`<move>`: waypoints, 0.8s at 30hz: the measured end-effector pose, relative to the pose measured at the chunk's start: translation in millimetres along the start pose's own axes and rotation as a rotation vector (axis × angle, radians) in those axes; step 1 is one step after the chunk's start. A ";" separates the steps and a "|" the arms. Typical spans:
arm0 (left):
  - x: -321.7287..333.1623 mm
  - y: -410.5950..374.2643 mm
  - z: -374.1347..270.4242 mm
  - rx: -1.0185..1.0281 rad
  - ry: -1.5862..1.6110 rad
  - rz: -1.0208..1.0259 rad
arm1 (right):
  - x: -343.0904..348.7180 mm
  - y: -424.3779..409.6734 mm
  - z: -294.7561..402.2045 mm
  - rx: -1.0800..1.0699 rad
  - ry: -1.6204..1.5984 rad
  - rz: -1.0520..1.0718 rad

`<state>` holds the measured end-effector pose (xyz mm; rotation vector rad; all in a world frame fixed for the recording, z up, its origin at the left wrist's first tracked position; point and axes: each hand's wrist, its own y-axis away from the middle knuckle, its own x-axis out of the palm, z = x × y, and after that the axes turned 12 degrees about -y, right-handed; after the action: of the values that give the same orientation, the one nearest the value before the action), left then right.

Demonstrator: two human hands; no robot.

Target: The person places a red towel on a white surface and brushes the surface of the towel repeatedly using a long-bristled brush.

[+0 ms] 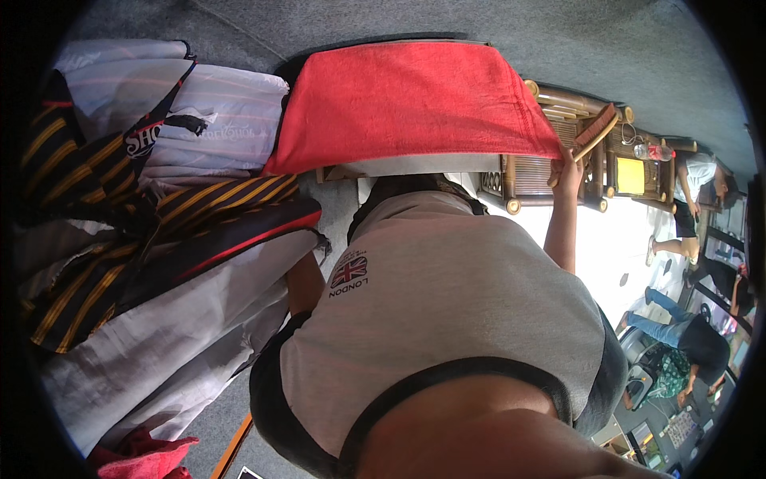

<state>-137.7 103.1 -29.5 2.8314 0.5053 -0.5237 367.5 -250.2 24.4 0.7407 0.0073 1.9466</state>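
A red cloth (407,102) lies spread over a pale flat-topped board or box in front of me, its near edge hanging unevenly. At the cloth's right corner, my right hand (565,170) holds a wooden-handled brush (595,133) with reddish-brown bristles; the fingers also touch the corner, and whether they pinch it is unclear. My left hand is out of sight: the forearm passes behind a large pile of striped and whitish printed fabric (197,287) on the left. Part of another red cloth (143,458) shows at the lower left.
Bamboo furniture (529,173) stands to the right, bearing a yellow sheet (630,176) and a plastic bottle (655,152). Folded whitish fabric (227,120) lies left of the red cloth. Grey carpet (574,42) stretches beyond. Several people are at the far right, one bending near a motorbike.
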 end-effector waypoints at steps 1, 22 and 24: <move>-0.6 -0.8 -0.3 -0.001 -0.008 -0.004 | 5.7 1.8 1.8 -0.003 0.009 -0.007; 9.8 -14.8 -12.7 -0.001 -0.025 -0.048 | 20.5 5.4 7.8 0.005 0.019 -0.082; 11.0 -16.7 -14.2 0.004 -0.025 -0.058 | 22.3 5.4 7.9 0.018 0.035 -0.095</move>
<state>-129.9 125.5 -23.2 2.8175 0.5832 -0.5708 360.3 -237.0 43.5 0.7061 0.0803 1.8705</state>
